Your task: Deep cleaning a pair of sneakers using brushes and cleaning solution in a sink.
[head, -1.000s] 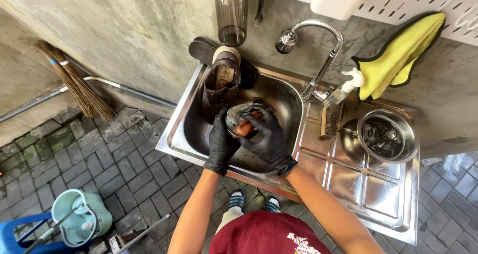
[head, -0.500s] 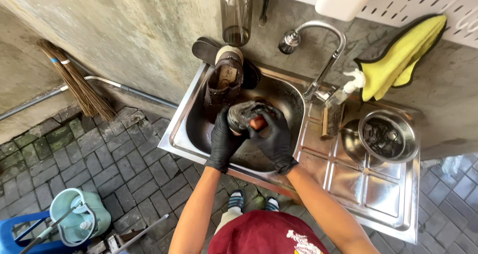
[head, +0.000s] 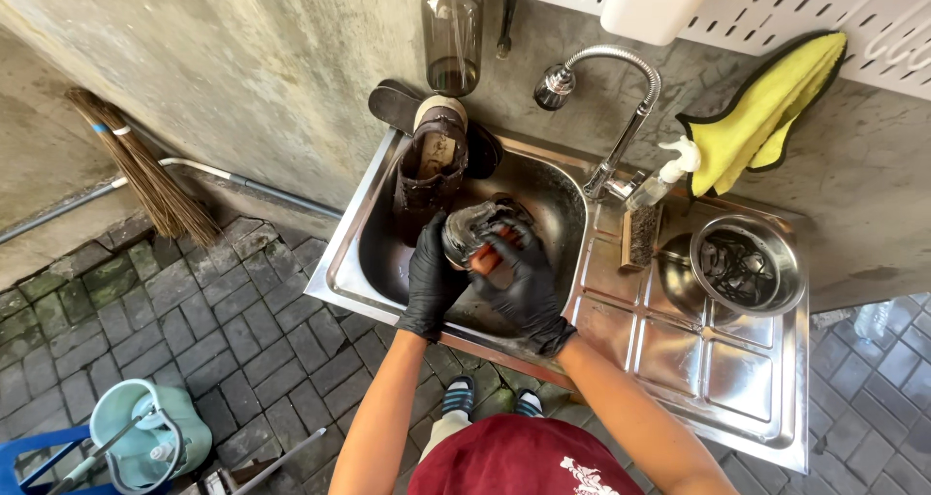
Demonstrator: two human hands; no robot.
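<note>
Both hands moved slightly right over the sink [head: 361, 253] since before | left hand [head: 432, 277] fingers clamped on grey shoe [head: 475, 225] | right hand [head: 524, 282] fingers clamped on orange brush [head: 488, 255], touching shoe | brown boot [head: 432, 165] just behind fingers

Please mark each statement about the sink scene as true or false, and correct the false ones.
1. Both hands wear black gloves. True: left hand, right hand.
2. The hands hold a shoe over the sink. True.
3. The cloth on the wall is blue. False: it is yellow.
4. The metal bowl stands inside the sink basin. False: it stands on the drainboard.
5. A broom leans on the wall. True.
</note>
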